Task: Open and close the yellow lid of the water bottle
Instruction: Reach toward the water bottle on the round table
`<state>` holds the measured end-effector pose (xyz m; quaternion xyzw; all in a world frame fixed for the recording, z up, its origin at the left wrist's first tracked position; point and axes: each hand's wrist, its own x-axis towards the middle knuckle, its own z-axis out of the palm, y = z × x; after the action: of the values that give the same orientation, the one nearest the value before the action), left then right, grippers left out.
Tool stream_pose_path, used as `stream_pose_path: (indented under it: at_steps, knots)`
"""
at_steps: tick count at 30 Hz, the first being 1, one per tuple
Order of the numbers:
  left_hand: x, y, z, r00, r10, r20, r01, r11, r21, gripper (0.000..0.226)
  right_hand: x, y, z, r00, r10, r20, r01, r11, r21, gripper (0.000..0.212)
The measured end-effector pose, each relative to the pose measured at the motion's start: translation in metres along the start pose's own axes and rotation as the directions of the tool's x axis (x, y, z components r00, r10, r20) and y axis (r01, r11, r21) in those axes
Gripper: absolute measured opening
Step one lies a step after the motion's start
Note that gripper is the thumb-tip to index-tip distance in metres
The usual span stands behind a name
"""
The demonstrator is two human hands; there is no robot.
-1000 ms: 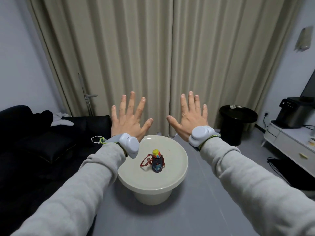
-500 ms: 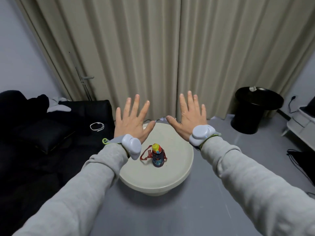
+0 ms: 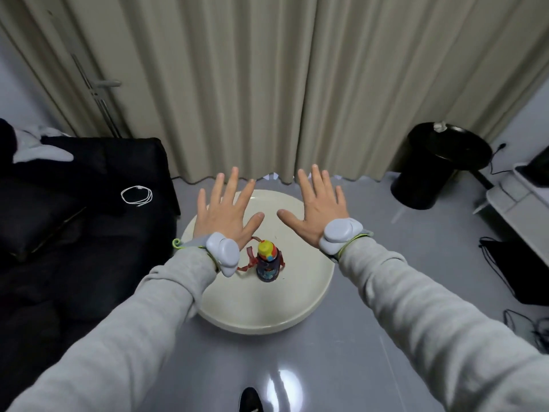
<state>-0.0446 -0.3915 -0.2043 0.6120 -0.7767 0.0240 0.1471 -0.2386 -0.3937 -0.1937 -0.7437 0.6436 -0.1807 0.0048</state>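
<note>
On the far left, a black sofa (image 3: 74, 233) carries a coiled white cable (image 3: 136, 195) and a pale grey cloth (image 3: 38, 150). Right of it stands a round cream-coloured low table (image 3: 297, 307), and on its near-left part the small dark water bottle (image 3: 267, 264) stands upright, its yellow lid (image 3: 265, 248) down on the neck and a red strap (image 3: 248, 260) trailing to its left. The left hand (image 3: 227, 217) is spread flat, fingers splayed, holding nothing, just beyond the bottle and apart from it; a grey wrist device (image 3: 224, 254) partly hides the strap. The right hand (image 3: 316, 208) is likewise spread wide and empty, farther right over the table. Beige pleated curtains (image 3: 267, 84) hang behind. At far right stand a black round side table (image 3: 439, 165) and a white cabinet (image 3: 517, 203).
</note>
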Motion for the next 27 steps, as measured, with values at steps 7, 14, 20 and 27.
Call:
stream_pose_path:
  at_steps: [7,14,20,27]
  knots:
    - [0.028,-0.026,0.045,0.99,0.021,0.138,-0.014,0.999,-0.046,0.064,0.024,0.009,0.048,0.989,0.047,0.139,-0.047,0.999,-0.001,0.1]
    - [0.053,-0.033,0.09,0.977,0.029,0.21,-0.017,0.998,-0.057,0.067,0.041,0.032,0.09,0.97,0.053,0.237,-0.062,0.997,0.033,0.105]
    - [0.067,-0.031,0.168,0.973,-0.006,0.232,0.024,0.997,-0.075,0.066,0.054,0.067,0.169,0.957,0.038,0.288,-0.07,0.993,0.1,0.114]
    - [0.06,-0.045,0.275,0.951,0.014,0.309,0.081,0.953,-0.292,0.08,0.045,0.108,0.282,0.925,0.012,0.379,-0.076,0.985,0.154,0.123]
